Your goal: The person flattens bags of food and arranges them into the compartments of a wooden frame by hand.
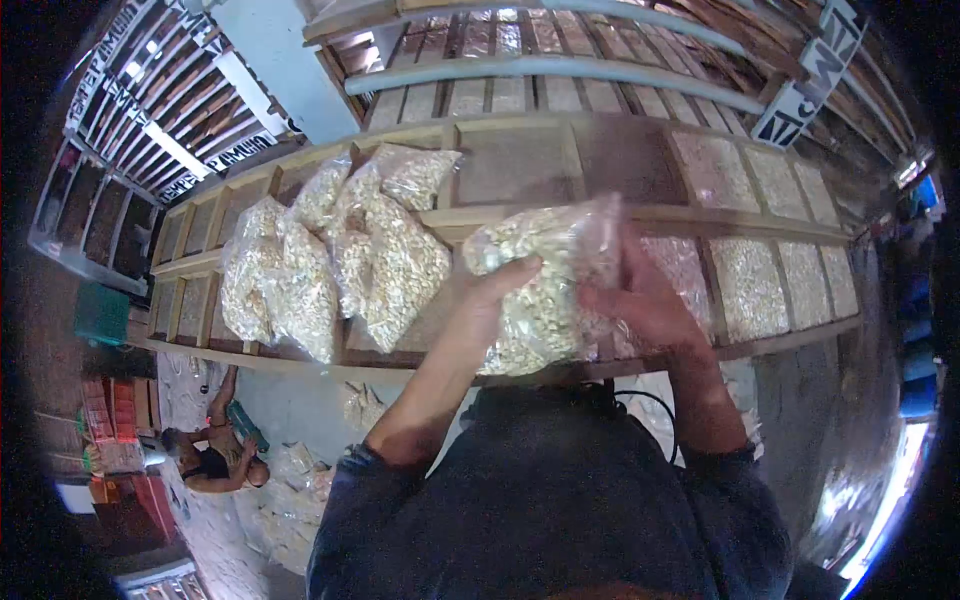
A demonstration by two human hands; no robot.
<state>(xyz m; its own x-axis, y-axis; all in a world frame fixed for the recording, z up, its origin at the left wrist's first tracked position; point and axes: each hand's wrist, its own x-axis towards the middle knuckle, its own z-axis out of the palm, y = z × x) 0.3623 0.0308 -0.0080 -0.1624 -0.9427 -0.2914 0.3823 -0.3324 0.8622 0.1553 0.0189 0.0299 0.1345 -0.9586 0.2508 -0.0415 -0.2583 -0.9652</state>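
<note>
A clear plastic bag [545, 325] filled with pale, bean-like pieces is raised in front of me, over the wooden rack [510, 213]. My left hand [490, 300] grips its left side, thumb across the front. On the opposite side, my right hand [645, 305] is closed on the bag near its loose upper end, slightly blurred by motion. Several similar bulging bags [405, 265] lie piled on the left half of the rack. Flat, filled packs [752, 288] lie in the rack's compartments to the right of my right hand.
Behind this rack, further slatted shelves hold flat packs [540, 95]. A pale blue post [290, 65] rises at the back left. Below left, another person [220, 460] is near the floor, with more filled bags [300, 465] close by. A green crate [101, 313] is at far left.
</note>
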